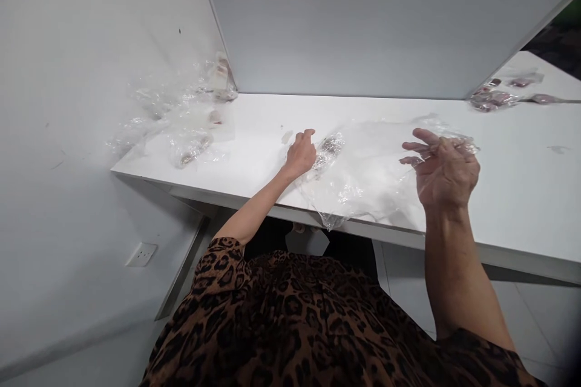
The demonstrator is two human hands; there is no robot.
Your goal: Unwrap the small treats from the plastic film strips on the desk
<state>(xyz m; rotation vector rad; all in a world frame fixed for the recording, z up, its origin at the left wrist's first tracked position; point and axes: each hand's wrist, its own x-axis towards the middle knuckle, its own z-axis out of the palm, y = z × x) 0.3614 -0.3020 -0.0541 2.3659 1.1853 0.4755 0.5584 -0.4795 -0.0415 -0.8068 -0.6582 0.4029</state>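
Note:
A large clear plastic bag (363,163) is spread over the white shelf, its lower edge hanging over the front. At its left end, small dark items (330,146) lie under crinkled plastic. My left hand (300,154) is closed at this end, fingers curled on the bag, with the knuckles up and the fingertips mostly hidden. My right hand (447,169) is raised at the bag's right end, palm turned toward me. Its thumb and forefinger pinch the thin plastic, while the other fingers point left.
On the left of the shelf (254,121) lie several crumpled clear bags (181,118), some with small brown items inside. More bagged reddish items (492,98) sit by the right end of the grey back panel (354,24). A wall with a socket (141,254) bounds the left side.

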